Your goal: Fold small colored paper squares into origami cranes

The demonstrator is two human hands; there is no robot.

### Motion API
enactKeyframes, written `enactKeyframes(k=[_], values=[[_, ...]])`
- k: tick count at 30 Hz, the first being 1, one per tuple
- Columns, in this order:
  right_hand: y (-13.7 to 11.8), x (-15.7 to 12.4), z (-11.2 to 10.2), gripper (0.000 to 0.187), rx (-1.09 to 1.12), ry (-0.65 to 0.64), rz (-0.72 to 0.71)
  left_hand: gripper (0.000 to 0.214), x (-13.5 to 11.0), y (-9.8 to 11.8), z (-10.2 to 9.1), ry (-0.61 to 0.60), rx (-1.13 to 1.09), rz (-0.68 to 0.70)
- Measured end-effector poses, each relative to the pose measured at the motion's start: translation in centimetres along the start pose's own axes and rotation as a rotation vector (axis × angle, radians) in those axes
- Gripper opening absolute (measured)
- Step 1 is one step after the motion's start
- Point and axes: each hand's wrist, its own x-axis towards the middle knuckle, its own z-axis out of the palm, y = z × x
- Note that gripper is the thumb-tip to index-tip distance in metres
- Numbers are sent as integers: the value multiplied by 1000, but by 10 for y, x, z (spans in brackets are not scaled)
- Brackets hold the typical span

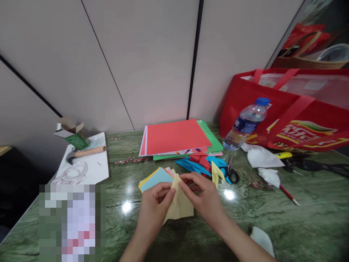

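Note:
Between my two hands is a creased sheet of pale yellow paper (181,207), its narrow folded top pinched on both sides. My left hand (157,202) is closed, thumb and finger gripping the left edge of that fold. From the right, my right hand (203,191) pinches the same paper near its tip. Just behind my left hand lies a small stack of coloured paper squares (156,179), light blue on top. Beyond my right hand are a folded pale yellow piece (216,174) and several blue folded pieces (192,166) with red ones.
Red and green sheets (177,136) lie against the wall. Scissors (231,174), a water bottle (247,123), a red bag (297,109), crumpled tissue (263,155) and a red pen (289,194) are at right. A hammer (87,153) and small box (75,136) sit on a white board (100,167) at left.

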Motion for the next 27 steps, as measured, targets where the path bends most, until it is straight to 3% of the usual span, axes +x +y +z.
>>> enactKeyframes(k=[7,14,20,27], values=[[-4,-1,-2,10,-11,110,-60,22,-5,-4,6,-55,35,4],[-6,-1,-5,11,-173,137,-288,27,-5,-7,9,-45,22,53],[-6,0,-5,24,3,6,-175,29,-4,1,-1,-11,-16,-16],[-7,2,-9,26,236,-239,3,28,-1,0,-7,-36,-66,-42]])
